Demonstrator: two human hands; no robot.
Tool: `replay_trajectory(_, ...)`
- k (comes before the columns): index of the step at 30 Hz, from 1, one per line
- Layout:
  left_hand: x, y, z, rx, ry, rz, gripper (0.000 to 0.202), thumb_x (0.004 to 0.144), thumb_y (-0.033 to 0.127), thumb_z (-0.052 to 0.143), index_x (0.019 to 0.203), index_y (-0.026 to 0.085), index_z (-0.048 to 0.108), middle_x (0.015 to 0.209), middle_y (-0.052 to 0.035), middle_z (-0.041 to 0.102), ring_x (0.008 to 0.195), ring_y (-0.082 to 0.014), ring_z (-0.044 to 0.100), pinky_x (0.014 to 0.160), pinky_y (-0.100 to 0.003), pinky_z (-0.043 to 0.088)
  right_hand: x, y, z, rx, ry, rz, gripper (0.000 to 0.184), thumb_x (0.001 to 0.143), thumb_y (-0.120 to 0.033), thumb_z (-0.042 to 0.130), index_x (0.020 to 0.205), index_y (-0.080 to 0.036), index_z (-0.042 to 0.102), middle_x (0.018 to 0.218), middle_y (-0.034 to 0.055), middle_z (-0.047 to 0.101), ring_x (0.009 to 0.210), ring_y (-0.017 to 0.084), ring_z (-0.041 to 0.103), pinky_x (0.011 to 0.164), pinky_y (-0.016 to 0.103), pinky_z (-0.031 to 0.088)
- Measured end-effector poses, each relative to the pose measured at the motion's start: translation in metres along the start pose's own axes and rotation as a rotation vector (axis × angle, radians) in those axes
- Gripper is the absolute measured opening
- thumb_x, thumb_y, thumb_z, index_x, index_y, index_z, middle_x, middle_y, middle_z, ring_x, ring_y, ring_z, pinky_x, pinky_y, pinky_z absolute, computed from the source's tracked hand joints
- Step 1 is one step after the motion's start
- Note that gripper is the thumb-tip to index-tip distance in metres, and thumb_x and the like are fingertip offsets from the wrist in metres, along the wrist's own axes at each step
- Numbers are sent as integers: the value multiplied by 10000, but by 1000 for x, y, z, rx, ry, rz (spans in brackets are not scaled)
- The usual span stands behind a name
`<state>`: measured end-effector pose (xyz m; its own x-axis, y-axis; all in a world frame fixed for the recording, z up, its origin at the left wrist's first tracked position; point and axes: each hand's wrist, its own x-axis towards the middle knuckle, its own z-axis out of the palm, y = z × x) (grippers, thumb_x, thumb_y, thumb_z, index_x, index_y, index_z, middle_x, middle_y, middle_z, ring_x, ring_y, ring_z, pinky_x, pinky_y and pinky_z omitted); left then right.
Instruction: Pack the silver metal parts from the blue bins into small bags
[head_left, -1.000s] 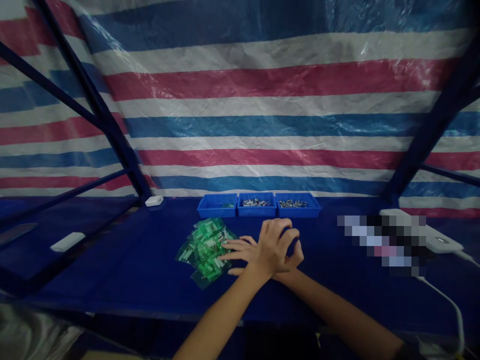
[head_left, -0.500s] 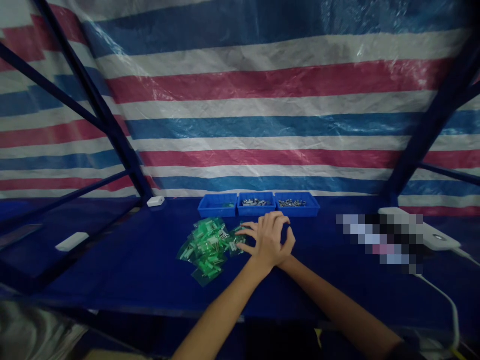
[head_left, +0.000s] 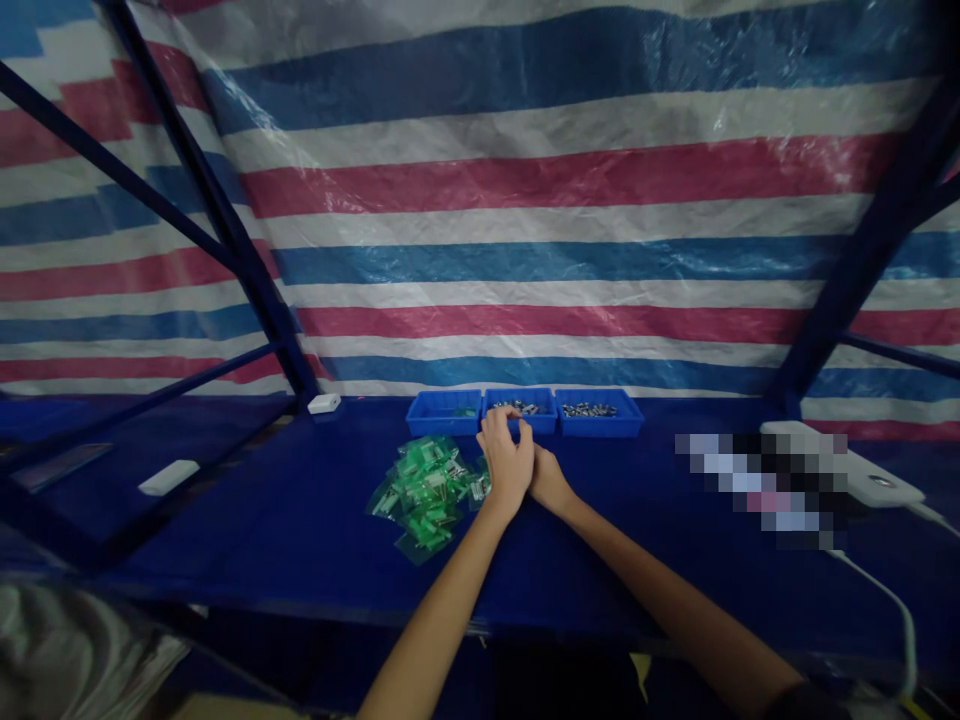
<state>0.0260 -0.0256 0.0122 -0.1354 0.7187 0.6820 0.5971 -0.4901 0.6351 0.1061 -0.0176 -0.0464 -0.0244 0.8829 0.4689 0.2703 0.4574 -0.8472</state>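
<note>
My left hand (head_left: 508, 455) reaches across the blue table to the front edge of the middle blue tray (head_left: 541, 424), which holds small metal parts. Its fingers are curled together in a pinch; what they hold, if anything, is too small to name. My right hand (head_left: 550, 482) lies right behind it, wrist against wrist, with its fingers hidden by the left hand. A heap of small green plastic bags (head_left: 424, 490) lies just left of both hands, one bag touching the left hand's side. The left blue tray (head_left: 442, 413) and the right blue tray (head_left: 600, 412) flank the middle one.
A striped tarp wall (head_left: 525, 180) closes the back. Dark blue frame struts (head_left: 247, 260) slant at left and right. Two small white blocks (head_left: 324, 403) (head_left: 169, 477) lie at left. A white device (head_left: 877, 482) with a cable (head_left: 904, 600) sits at right.
Both hands moved away from me, from the table's middle up to the trays. The left hand's fingers closed. One green bag was dragged to the right of the heap.
</note>
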Motion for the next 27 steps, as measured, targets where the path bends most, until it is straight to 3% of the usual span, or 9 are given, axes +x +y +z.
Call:
replay_trajectory(3,4,-10,-1,11,3,-58,118,838,221,456,943,215,510,990,-44,569,980,-227,492,865,-408,339,5,-4,-6,-10,40,-2,164,665,-192,559,774,-160,678,834,70,685,725,187,628,639,291,497)
replay_trajectory(7,9,-18,-2,-16,1,-153,216,856,336,471,1029,224,533,1054,-59,591,1041,-251,484,906,-445,330,13,-12,-18,135,170,99,273,702,-304,596,930,-174,673,891,68,694,676,163,630,625,288,509)
replay_trajectory(10,11,-21,0,-153,-79,-201,233,837,392,507,977,221,579,901,-38,638,894,-210,560,863,-390,389,17,-18,-27,286,282,141,378,669,-360,655,998,-175,648,894,67,694,723,166,643,691,296,520)
replay_trajectory(13,13,-22,4,-377,-146,-187,254,803,398,556,955,198,593,745,-12,627,703,-153,583,726,-287,452,19,-24,-34,371,362,201,478,624,-392,701,1042,-169,636,850,59,687,789,182,650,717,292,519)
replay_trajectory(18,16,-25,7,-561,-158,-245,303,710,339,659,947,155,615,787,-40,654,754,-158,613,729,-266,469,20,-26,-33,463,316,252,581,611,-436,710,1116,-169,606,910,69,690,824,199,653,703,298,525)
replay_trajectory(22,19,-26,3,-578,-116,-275,251,702,320,655,886,152,619,859,-69,676,832,-186,633,763,-288,476,22,-22,-30,473,232,170,454,590,-376,733,989,-175,649,930,69,698,841,206,655,752,326,523)
replay_trajectory(27,17,-21,0,-451,-261,-45,257,710,244,646,957,189,604,976,-56,669,949,-195,617,868,-329,449,21,-16,-39,168,289,-43,135,696,-315,632,728,-192,679,957,71,683,957,221,616,770,330,487)
